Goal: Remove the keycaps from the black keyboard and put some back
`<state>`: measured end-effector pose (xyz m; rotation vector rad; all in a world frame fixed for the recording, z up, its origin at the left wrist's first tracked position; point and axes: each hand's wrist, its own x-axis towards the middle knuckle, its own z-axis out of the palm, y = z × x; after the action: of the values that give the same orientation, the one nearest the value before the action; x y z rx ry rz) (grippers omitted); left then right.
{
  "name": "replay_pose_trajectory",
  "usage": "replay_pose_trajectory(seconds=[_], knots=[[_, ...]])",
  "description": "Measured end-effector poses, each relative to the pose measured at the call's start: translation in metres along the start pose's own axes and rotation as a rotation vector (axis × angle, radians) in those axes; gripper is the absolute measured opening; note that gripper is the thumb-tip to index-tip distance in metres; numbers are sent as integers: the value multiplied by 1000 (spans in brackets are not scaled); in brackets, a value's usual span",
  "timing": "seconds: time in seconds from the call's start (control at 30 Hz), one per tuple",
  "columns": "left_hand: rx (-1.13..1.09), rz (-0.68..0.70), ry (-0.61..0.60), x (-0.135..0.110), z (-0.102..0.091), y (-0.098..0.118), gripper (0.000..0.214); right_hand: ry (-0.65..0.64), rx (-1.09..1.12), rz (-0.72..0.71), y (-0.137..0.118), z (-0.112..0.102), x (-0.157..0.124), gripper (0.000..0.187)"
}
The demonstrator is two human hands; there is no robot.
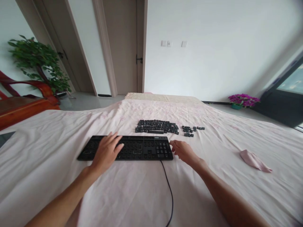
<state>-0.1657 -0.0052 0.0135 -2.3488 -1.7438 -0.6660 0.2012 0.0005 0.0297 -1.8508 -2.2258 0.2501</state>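
Note:
A black keyboard (144,152) lies flat on the pink-white cloth, most of its left and middle keys off and the number pad at its right end still capped. Across its left part rests my left hand (109,148), fingers spread, with nothing held. My right hand (183,151) is at the keyboard's right edge, its fingers bent and closed against that edge; the fingertips are partly hidden. Behind the keyboard lies a dense group of loose black keycaps (157,126), including a long space bar (155,132). A smaller cluster of keycaps (188,130) sits to its right.
The keyboard's black cable (170,192) runs toward me over the cloth (127,195). A crumpled pink cloth (255,160) lies at right. Beyond the bed-like surface are a wooden chair (28,97), a leafy plant (38,61), a door (120,47) and purple flowers (243,100).

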Motion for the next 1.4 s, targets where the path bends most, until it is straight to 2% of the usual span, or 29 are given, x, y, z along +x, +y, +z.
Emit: replay_pose_trajectory(seconds=[0.1, 0.2, 0.3, 0.4, 0.5, 0.6, 0.7, 0.83, 0.97, 1.03, 1.17, 1.3, 1.4], knots=[[-92, 352, -129, -4, 6, 41, 54, 99, 72, 89, 1, -16, -3, 39], [-52, 454, -227, -6, 18, 57, 62, 207, 166, 75, 2, -30, -4, 46], [16, 462, -251, -8, 26, 56, 67, 254, 425, 22, 5, -32, -1, 43], [35, 450, -260, -7, 25, 56, 69, 196, 726, 18, 4, -19, 6, 36], [-1, 407, -248, 9, 17, 64, 58, 142, 846, -9, -4, -4, 14, 29], [-122, 314, -194, 39, 13, 81, 31, 156, 792, -41, -14, 5, 21, 30], [-323, 192, -205, 68, 22, 100, 27, 195, 722, -76, -18, 8, 26, 34], [-481, 244, -272, 88, 47, 121, 28, 220, 627, -233, -20, 7, 29, 30], [-513, 238, -300, 91, 70, 128, 14, 180, 528, -420, -25, 8, 29, 28], [-523, 236, -279, 90, 77, 128, 12, 181, 507, -451, -27, 12, 29, 29], [-548, 219, -229, 88, 84, 130, 12, 258, 546, -388, -23, 28, 31, 29], [-569, 212, -182, 84, 83, 135, 10, 385, 623, -322, -17, 44, 30, 30], [-579, 220, -159, 80, 80, 137, 13, 449, 652, -336, -16, 50, 27, 29]])
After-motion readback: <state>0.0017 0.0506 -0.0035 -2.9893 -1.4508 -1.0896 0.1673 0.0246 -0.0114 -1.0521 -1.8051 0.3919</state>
